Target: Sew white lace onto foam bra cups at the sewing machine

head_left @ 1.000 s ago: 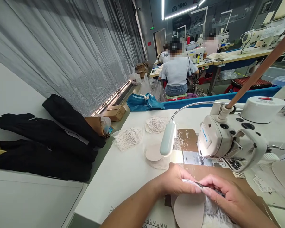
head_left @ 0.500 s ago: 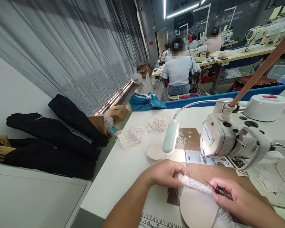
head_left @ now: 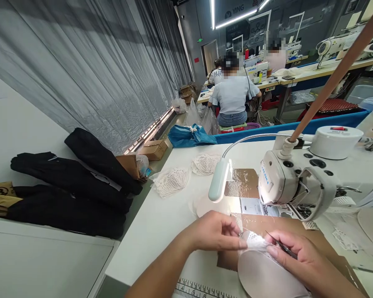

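My left hand (head_left: 216,234) pinches the left end of a white lace edge (head_left: 255,241), thumb against fingers. The lace borders a beige oval cup piece (head_left: 264,273) lying near the table's front edge. On the other side, my right hand (head_left: 294,250) grips the same lace between thumb and finger. A thin dark pointed tool (head_left: 282,245) also rests in my right hand, its tip pointing up and left. The white sewing machine head (head_left: 278,178) stands just beyond my hands.
A small lamp (head_left: 219,180) on a bent neck shines beside the machine. Two lace cups (head_left: 170,181) lie at the table's far left. A printed ruler (head_left: 202,289) is at the front. Other people sit at machines beyond a blue cloth (head_left: 298,126).
My hands have drawn closer together along the lace, and the cup piece has shifted slightly right. The camera view has moved a little, so the machine appears further left.
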{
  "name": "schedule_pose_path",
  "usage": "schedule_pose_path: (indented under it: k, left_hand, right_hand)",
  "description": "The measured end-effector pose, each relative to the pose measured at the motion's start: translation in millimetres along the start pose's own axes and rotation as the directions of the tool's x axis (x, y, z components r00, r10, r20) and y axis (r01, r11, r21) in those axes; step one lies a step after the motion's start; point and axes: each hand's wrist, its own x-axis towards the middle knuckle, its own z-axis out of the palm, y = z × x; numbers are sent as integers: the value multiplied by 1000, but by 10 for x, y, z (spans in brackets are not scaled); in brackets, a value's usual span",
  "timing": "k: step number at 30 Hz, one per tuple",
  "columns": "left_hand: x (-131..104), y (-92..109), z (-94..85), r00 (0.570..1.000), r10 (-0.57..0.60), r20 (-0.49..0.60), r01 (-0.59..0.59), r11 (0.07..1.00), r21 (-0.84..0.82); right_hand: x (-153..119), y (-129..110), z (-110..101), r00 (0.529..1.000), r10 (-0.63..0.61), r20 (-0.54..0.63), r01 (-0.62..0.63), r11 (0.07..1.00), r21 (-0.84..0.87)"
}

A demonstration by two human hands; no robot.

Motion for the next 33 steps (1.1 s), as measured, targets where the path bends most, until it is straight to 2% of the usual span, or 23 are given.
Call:
schedule_pose_path:
  k: [2, 3, 5, 8, 11, 13, 15, 18, 21, 26, 30, 33]
  left_hand:
    - [33, -81, 85, 989, -34, 143, 61, 980, -188]
    - [61, -123, 158, 987, -25, 156, 69, 956, -284]
    - [122, -197, 330, 996, -14, 84, 51, 893, -446]
    - [184, -261, 536, 998, 11, -66, -46, 835, -549]
    - [195, -290, 598, 989, 83, -120, -135, 834, -536]
    - [193, -311, 591, 985, 104, -136, -160, 845, -511]
    - [195, -338, 579, 981, 116, -157, -179, 859, -480]
    - [205, -368, 576, 970, 144, -197, -214, 890, -403]
    - [207, -358, 579, 971, 161, -177, -215, 914, -345]
    - [208, -311, 584, 973, 196, -120, -225, 920, -322]
    - [228, -292, 591, 974, 194, -117, -223, 919, -324]
    - [175, -219, 549, 969, 218, -113, -240, 939, -247]
  right_hand:
    - [-29, -13, 8, 999, -17, 28, 17, 1000, -12]
    - [-38, -24, 9, 997, -24, 67, 26, 999, -32]
    - [-54, -52, 3, 992, -22, 121, 30, 998, -63]
    - [-83, -92, -34, 998, -11, 56, 10, 1000, 13]
    - [-109, -101, -100, 998, 9, -55, -4, 995, 96]
    - [-108, -89, -147, 996, 1, -92, 7, 996, 87]
    - [-91, -77, -184, 998, -34, -59, 37, 998, 53]
    - [-52, -88, -204, 995, -47, 84, 50, 998, -27]
    - [-23, -113, -178, 983, -28, 182, 35, 999, -35]
    - [-3, -73, -86, 980, -21, 199, 30, 999, -41]
    - [-16, -74, -40, 993, -37, 111, 41, 999, -35]
    - [-44, -90, -59, 992, -65, -104, 59, 997, -51]
